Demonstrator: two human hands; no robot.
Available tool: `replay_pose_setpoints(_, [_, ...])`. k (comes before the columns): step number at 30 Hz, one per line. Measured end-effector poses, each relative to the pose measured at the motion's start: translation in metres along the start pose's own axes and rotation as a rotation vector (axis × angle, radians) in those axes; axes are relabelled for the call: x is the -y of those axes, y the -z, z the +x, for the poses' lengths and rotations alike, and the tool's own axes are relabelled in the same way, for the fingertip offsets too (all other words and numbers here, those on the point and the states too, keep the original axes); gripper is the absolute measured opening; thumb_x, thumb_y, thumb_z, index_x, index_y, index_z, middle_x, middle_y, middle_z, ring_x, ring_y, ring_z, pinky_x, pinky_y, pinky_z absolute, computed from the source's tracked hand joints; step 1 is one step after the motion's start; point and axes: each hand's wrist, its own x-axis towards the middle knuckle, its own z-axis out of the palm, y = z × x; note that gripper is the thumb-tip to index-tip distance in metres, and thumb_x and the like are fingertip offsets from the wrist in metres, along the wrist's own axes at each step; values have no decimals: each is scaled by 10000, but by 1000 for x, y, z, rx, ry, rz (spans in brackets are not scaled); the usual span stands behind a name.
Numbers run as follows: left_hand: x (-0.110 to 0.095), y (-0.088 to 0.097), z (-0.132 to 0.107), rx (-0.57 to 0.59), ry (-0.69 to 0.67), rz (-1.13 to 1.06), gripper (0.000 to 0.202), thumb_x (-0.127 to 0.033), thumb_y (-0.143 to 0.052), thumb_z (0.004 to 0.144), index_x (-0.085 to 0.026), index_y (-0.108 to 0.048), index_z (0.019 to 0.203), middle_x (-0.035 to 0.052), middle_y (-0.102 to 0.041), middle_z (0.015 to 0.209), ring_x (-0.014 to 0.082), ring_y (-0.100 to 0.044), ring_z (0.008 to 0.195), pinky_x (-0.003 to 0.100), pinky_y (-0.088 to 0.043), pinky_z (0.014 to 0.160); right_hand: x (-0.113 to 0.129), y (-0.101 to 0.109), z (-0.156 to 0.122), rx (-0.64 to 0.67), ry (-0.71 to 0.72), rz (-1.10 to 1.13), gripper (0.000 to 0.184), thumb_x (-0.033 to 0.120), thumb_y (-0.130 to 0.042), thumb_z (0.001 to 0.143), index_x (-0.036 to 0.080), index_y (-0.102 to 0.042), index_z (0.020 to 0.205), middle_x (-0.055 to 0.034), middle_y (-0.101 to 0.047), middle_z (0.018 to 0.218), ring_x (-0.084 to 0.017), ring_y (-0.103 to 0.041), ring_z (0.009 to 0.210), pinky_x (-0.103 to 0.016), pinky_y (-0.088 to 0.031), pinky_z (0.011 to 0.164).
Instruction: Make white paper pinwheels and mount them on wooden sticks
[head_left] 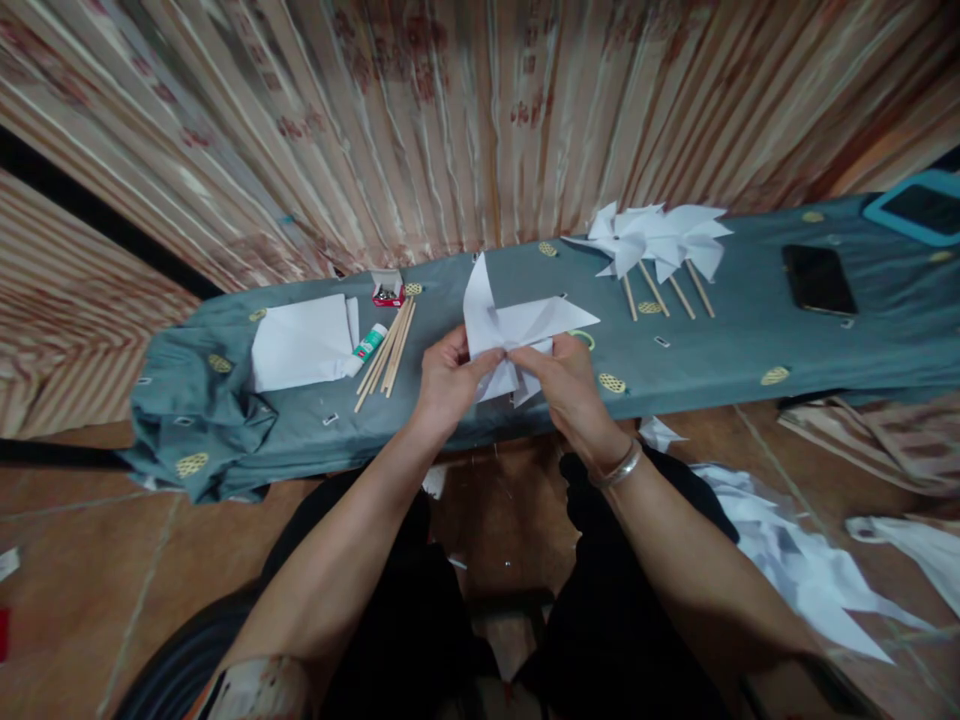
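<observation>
A white paper pinwheel [517, 325] is held in both hands above the front edge of the cloth-covered table. Its pointed blades stick up and out to the right, folded in at the centre. My left hand [448, 375] grips its left side, thumb pressed near the middle. My right hand [566, 380] pinches it from the right, thumb also at the centre. Whether a pin sits under the thumbs is hidden. Just left of my left hand lie several wooden sticks [388, 350], a green and white glue stick [367, 345] and a small red box [388, 290] of metal pins.
White paper sheets [300, 340] lie at the left of the table [712, 350]. Several finished pinwheels [652, 240] on sticks rest at the back right, beside a black phone [817, 278] and a blue-framed device [919, 208]. Paper scraps [795, 560] cover the floor at right.
</observation>
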Motion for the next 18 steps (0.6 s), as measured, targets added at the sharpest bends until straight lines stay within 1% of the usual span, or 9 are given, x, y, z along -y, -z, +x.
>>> replay_pose_setpoints(3, [-1, 2, 0, 48, 89, -59, 357, -285, -825, 584, -147, -716, 895, 15, -757, 805, 141, -647, 643, 270, -522, 662, 3, 1, -1, -48, -50, 70, 218, 284, -716, 612, 165, -687, 792, -32, -732, 765, -174, -652, 670, -306, -519, 625])
replay_pose_setpoints(6, [-2, 5, 0, 80, 144, -62, 397, -297, -837, 582, -143, -717, 927, 33, -765, 821, 162, -670, 654, 290, -531, 669, 2, 4, -2, -32, -78, 95, 224, 280, -727, 607, 172, -694, 801, -33, -737, 779, -178, -663, 684, -311, -521, 624])
replay_pose_setpoints(9, [-3, 7, 0, 119, 166, -50, 428, -274, -844, 582, -134, -714, 965, 44, -770, 835, 175, -691, 686, 299, -538, 701, -1, 9, -2, -33, -98, 88, 194, 297, -736, 607, 183, -687, 757, -23, -732, 767, -188, -671, 701, -326, -533, 641])
replay_pose_setpoints(13, [-6, 12, 2, 189, 181, 1, 546, -233, -839, 587, -140, -695, 1106, 57, -777, 888, 187, -704, 722, 296, -535, 703, -3, 16, -1, -32, -77, 100, 167, 307, -752, 609, 202, -682, 717, -11, -736, 767, -198, -680, 729, -341, -547, 695])
replay_pose_setpoints(16, [-10, 17, 4, 235, 194, 51, 601, -203, -823, 599, -138, -669, 1176, 68, -779, 916, 190, -711, 746, 283, -526, 692, -1, 22, 0, -23, -62, 134, 175, 300, -753, 620, 212, -696, 760, -18, -748, 816, -210, -693, 774, -354, -550, 731])
replay_pose_setpoints(18, [-13, 20, 4, 248, 202, 69, 639, -195, -822, 599, -137, -650, 1212, 77, -779, 941, 201, -718, 796, 288, -527, 716, 0, 25, 1, -28, -49, 136, 185, 293, -746, 629, 212, -704, 789, -24, -751, 835, -212, -694, 789, -358, -548, 740])
